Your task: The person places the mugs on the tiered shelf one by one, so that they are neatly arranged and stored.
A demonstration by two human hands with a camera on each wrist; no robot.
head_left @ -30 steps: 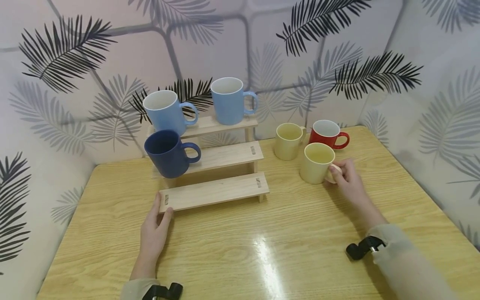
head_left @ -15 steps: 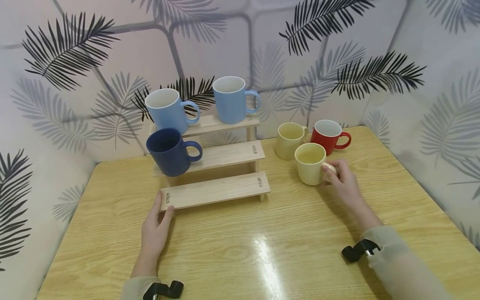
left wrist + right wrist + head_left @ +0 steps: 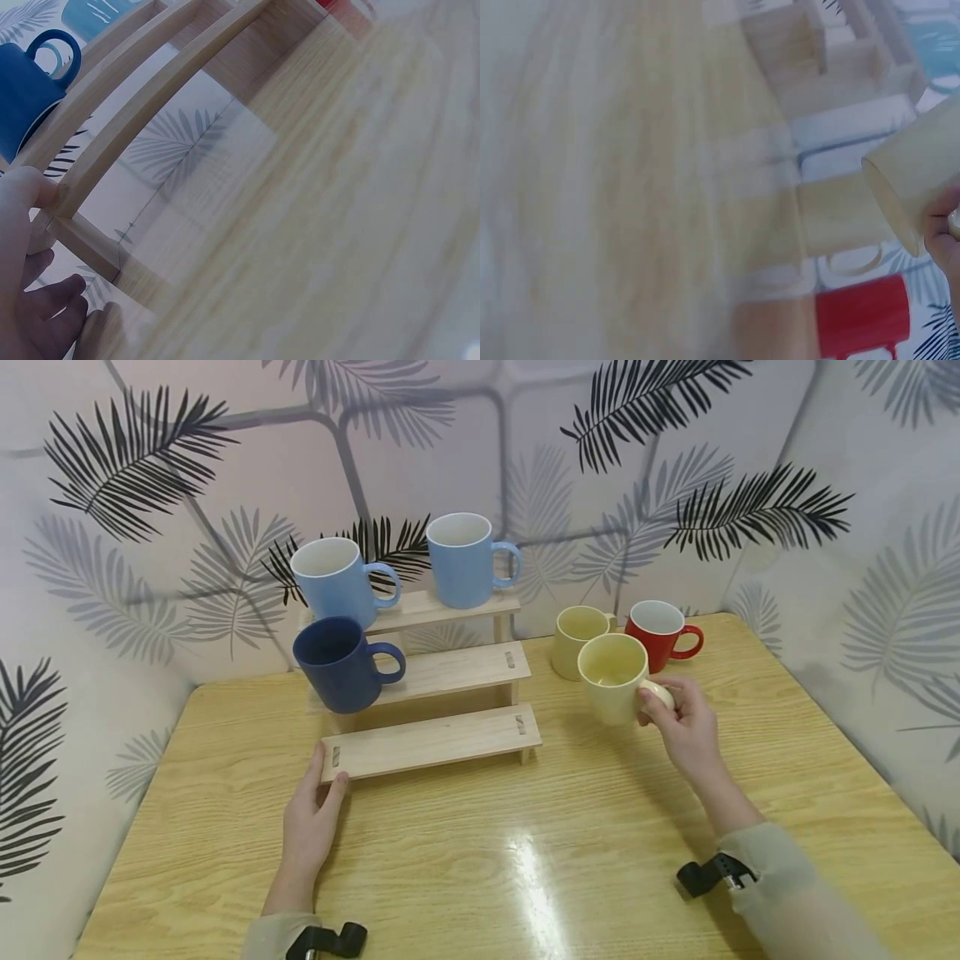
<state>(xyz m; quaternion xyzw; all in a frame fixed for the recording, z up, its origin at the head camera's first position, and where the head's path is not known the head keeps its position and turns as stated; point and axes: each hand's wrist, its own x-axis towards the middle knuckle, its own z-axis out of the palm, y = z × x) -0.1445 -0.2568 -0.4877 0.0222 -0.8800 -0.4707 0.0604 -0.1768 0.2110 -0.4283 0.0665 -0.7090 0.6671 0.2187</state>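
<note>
My right hand (image 3: pixel 688 727) pinches a pale yellow mug (image 3: pixel 609 689) by its handle. The mug's base is raised off the table in the right wrist view. At the near left corner of a three-step wooden rack (image 3: pixel 435 742), my left hand (image 3: pixel 306 831) grips the lowest shelf's end, thumb at the front edge. The left wrist view shows that thumb (image 3: pixel 34 184) against the wood, other fingers curled below. A dark blue mug (image 3: pixel 337 668) stands on the middle step. Two light blue mugs, one left (image 3: pixel 333 581) and one right (image 3: pixel 461 564), stand on the top step.
Behind the held mug, a second yellow mug (image 3: pixel 573 652) and a red mug (image 3: pixel 660 631) stand on the wooden table (image 3: pixel 450 860). A leaf-patterned wall (image 3: pixel 480 452) borders the table at the back and sides.
My right hand has moved the yellow mug leftward and then lifted it off the table, tilting it slightly. My left hand stays at the rack's corner.
</note>
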